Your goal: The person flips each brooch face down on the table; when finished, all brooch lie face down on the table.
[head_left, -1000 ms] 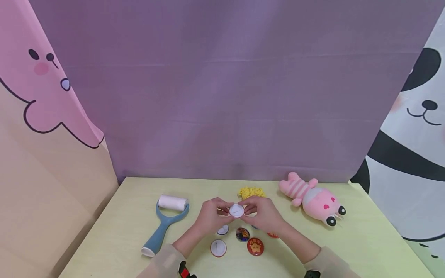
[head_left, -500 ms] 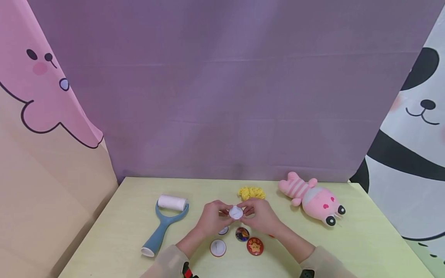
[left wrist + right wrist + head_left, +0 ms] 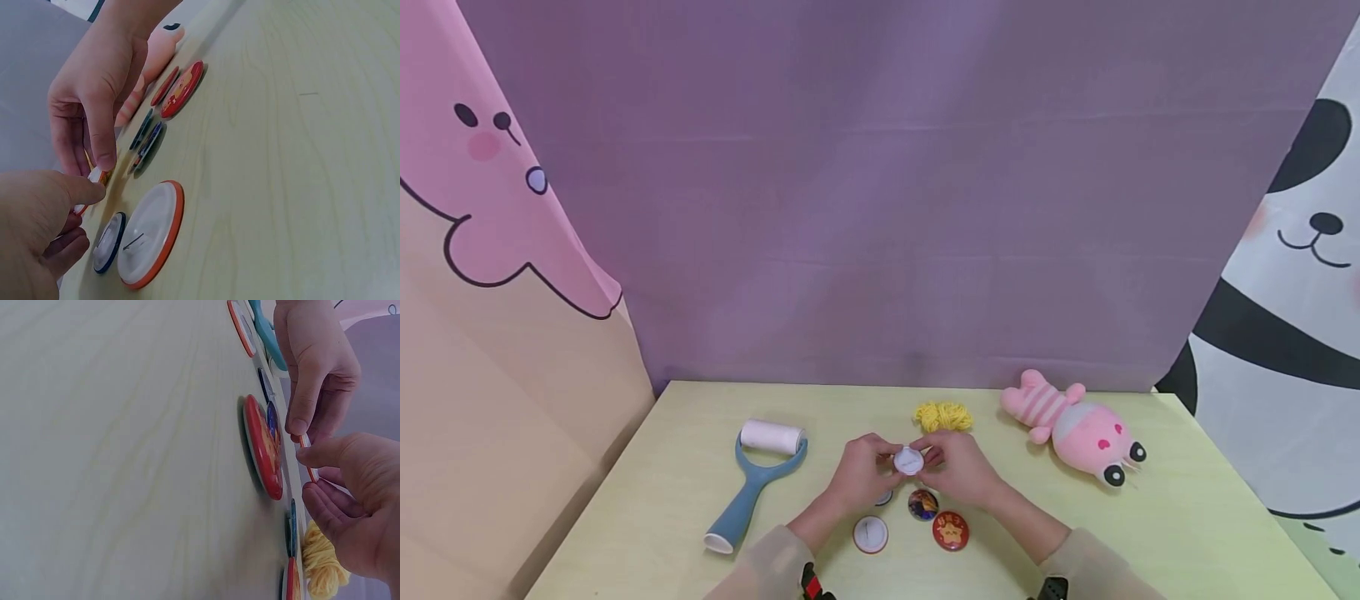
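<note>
Between both hands, raised above the table, is a round pin badge [image 3: 908, 461] with its white back toward the head camera. My left hand [image 3: 863, 471] pinches its left edge with thumb and fingers. On the opposite edge, my right hand [image 3: 961, 468] pinches it too; an orange rim shows in the right wrist view. Below lie more badges: a white-backed one with its pin [image 3: 871, 535], a dark-rimmed one [image 3: 109, 242] partly under the left hand, a dark picture badge [image 3: 922, 505] and a red star badge [image 3: 951, 531]. Another red badge [image 3: 165, 86] is hidden from the head view.
A blue-handled lint roller [image 3: 752, 483] lies on the left of the table [image 3: 647, 500]. Yellow yarn [image 3: 943, 416] sits behind the hands. A pink plush toy [image 3: 1078, 429] lies at the back right. A purple cloth [image 3: 910, 208] hangs behind the table.
Both hands have come slightly lower and nearer with the badge still pinched between them. The right forearm now covers the red badge at its side. The things on the table stay put.
</note>
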`<act>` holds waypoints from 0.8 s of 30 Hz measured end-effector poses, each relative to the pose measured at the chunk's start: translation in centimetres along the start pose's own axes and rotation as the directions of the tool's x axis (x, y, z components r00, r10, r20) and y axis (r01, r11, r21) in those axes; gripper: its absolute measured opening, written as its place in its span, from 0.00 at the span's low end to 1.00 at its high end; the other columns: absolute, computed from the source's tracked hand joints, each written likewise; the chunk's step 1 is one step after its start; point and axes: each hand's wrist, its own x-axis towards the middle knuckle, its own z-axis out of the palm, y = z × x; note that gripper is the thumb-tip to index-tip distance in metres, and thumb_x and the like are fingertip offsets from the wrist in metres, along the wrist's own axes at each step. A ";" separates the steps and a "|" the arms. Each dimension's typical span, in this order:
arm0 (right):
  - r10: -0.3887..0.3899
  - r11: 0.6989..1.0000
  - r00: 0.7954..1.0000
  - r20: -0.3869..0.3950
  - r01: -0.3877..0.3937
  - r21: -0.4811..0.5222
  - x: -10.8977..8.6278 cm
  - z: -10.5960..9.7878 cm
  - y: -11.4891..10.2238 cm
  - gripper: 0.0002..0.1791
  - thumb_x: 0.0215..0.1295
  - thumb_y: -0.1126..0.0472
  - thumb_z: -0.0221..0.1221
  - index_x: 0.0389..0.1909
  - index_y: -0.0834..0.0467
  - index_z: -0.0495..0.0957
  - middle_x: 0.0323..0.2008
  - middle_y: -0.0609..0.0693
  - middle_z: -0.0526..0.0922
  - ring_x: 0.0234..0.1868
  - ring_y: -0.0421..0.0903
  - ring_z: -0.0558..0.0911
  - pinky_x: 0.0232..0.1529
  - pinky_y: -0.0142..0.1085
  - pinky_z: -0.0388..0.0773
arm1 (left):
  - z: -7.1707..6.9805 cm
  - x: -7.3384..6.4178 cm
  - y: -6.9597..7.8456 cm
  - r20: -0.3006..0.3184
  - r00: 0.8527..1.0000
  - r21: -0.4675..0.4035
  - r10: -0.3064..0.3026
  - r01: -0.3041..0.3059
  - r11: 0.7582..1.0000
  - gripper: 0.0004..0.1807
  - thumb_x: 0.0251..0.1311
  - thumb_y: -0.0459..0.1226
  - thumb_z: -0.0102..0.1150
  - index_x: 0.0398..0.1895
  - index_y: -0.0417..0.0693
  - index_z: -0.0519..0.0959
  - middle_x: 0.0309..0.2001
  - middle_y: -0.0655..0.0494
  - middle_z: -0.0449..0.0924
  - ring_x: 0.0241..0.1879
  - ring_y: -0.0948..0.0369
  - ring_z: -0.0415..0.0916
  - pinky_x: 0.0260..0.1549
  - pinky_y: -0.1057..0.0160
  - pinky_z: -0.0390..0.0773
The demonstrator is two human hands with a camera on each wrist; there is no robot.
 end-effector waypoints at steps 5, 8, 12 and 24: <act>-0.012 0.999 1.000 -0.001 0.012 -0.030 0.1 0.2 -0.1 0.18 0.57 0.66 0.77 0.49 0.64 0.87 0.43 0.57 0.90 0.37 0.49 0.90 0.40 0.32 0.88 | 0.2 0.2 -0.3 -0.007 1.000 0.042 0.020 -0.020 0.999 0.18 0.58 0.35 0.79 0.50 0.37 0.90 0.40 0.50 0.88 0.38 0.58 0.81 0.37 0.73 0.78; -0.030 0.998 1.000 -0.007 0.030 -0.063 0.2 0.4 -0.2 0.18 0.57 0.66 0.77 0.48 0.65 0.87 0.41 0.57 0.90 0.37 0.48 0.89 0.40 0.30 0.87 | 0.3 0.2 -0.4 -0.010 1.000 0.051 0.028 -0.027 0.998 0.18 0.57 0.35 0.79 0.50 0.37 0.90 0.39 0.50 0.88 0.37 0.59 0.79 0.35 0.73 0.76; -0.056 0.993 0.998 -0.007 0.055 -0.106 0.4 0.6 -0.2 0.17 0.56 0.66 0.77 0.46 0.65 0.88 0.40 0.56 0.90 0.38 0.49 0.89 0.41 0.32 0.87 | 0.4 0.2 -0.3 -0.008 1.000 0.058 0.018 -0.018 0.998 0.18 0.57 0.33 0.79 0.50 0.36 0.90 0.39 0.49 0.88 0.37 0.61 0.78 0.35 0.72 0.76; -0.097 0.979 0.995 0.033 0.101 -0.179 0.6 0.7 -0.4 0.14 0.56 0.66 0.77 0.43 0.62 0.89 0.40 0.53 0.92 0.44 0.51 0.88 0.48 0.44 0.87 | 0.4 0.1 -0.5 0.023 0.999 0.095 -0.024 0.022 0.995 0.20 0.56 0.36 0.80 0.51 0.38 0.90 0.42 0.51 0.89 0.40 0.61 0.77 0.43 0.67 0.72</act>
